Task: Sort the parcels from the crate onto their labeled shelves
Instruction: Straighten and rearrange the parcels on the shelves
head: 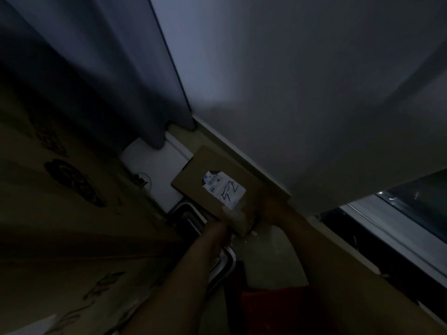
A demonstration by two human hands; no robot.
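One cardboard parcel with white label, near picture centre, held by both: left grip at its 6 o'clock corner, right grip at 4 o'clock, wrapped around the edge. Grey curtain at 11 o'clock.

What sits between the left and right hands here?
The near end of the cardboard parcel, just below its white label, spans the gap between left hand and right hand in the head view; each grip is too dark to read.
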